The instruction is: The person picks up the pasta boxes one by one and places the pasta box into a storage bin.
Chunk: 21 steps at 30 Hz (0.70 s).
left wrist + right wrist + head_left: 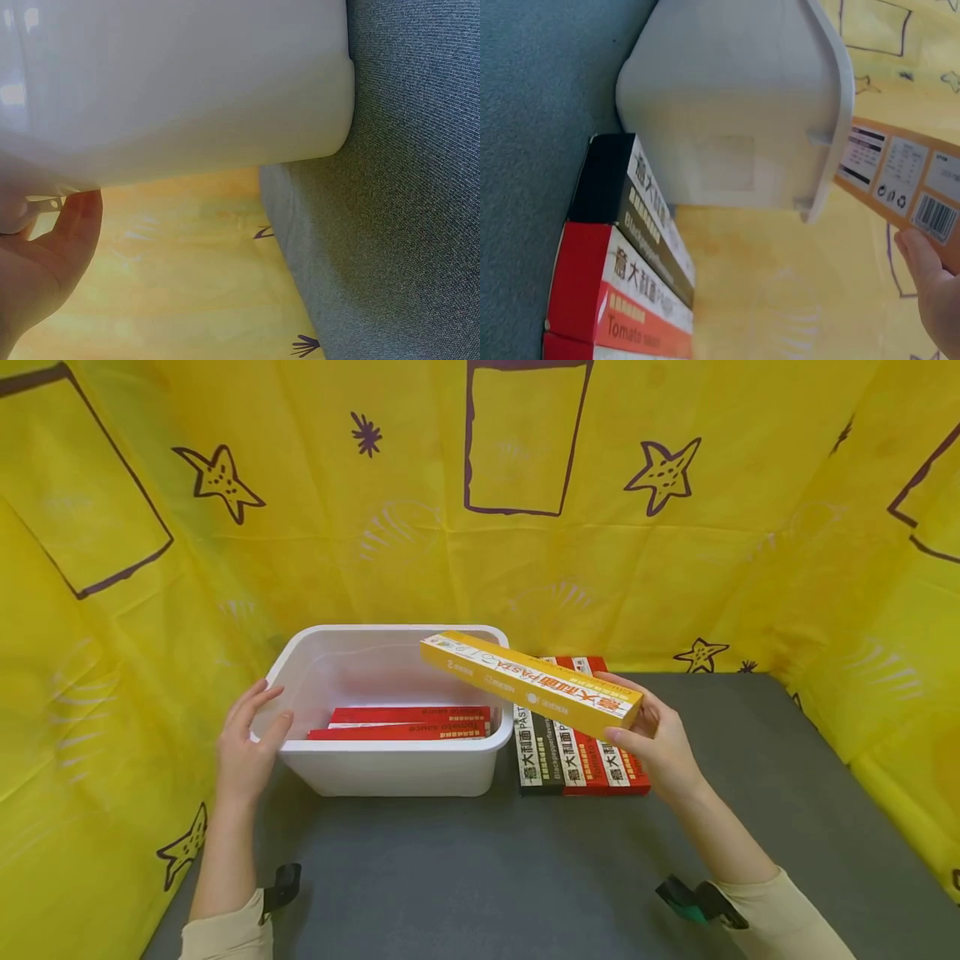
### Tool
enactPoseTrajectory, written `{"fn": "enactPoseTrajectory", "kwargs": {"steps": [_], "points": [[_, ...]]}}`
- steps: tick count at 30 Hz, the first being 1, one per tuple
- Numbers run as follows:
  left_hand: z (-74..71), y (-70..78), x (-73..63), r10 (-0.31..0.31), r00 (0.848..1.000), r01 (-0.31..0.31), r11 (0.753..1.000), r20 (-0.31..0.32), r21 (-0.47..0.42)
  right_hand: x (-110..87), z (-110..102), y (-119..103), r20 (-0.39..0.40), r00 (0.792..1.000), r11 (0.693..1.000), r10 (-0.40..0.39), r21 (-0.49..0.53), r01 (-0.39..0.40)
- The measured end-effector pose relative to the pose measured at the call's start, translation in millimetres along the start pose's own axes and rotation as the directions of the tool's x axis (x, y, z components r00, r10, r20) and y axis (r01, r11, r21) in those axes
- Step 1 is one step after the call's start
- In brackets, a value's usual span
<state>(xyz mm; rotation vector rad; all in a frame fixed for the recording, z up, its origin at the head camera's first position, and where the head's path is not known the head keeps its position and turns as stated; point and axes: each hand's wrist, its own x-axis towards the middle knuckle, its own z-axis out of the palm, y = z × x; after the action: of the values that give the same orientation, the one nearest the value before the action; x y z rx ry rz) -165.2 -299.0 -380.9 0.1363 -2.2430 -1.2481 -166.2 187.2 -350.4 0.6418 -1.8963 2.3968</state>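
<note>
My right hand (660, 735) grips the near end of a long yellow pasta box (532, 681), thumb on its front edge. Tilted, the box has its far end raised over the right rim of a white plastic bin (405, 772). Its barcode side shows in the right wrist view, where the thumb (922, 259) lies against it. At the bin's left rim rests my left hand (251, 735), thumb inside and fingers along the outside. Two red tomato sauce pasta boxes (412, 716) lie inside the bin near its front wall.
Right of the bin, a black pepper pasta box (538, 760) and two red tomato pasta boxes (581, 768) lie side by side on the dark grey table (465, 868), partly under the yellow box. A yellow patterned cloth (420, 552) surrounds the table at the back and sides.
</note>
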Motion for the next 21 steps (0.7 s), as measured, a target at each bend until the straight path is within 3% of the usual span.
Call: {"fn": "enactPoseTrajectory", "kwargs": {"steps": [15, 21], "points": [[-1.6, 2.2, -0.7, -0.003, 1.000, 0.003, 1.000, -0.002, -0.007, 35.7, 21.0, 8.1, 0.114, 0.988, 0.987, 0.108, -0.130, -0.093], [-0.7, 3.8, -1.5, -0.013, 1.000, 0.013, 1.000, 0.011, -0.007, 47.8, 29.3, 9.8, 0.153, 0.982, 0.976, 0.112, -0.203, -0.079]]}}
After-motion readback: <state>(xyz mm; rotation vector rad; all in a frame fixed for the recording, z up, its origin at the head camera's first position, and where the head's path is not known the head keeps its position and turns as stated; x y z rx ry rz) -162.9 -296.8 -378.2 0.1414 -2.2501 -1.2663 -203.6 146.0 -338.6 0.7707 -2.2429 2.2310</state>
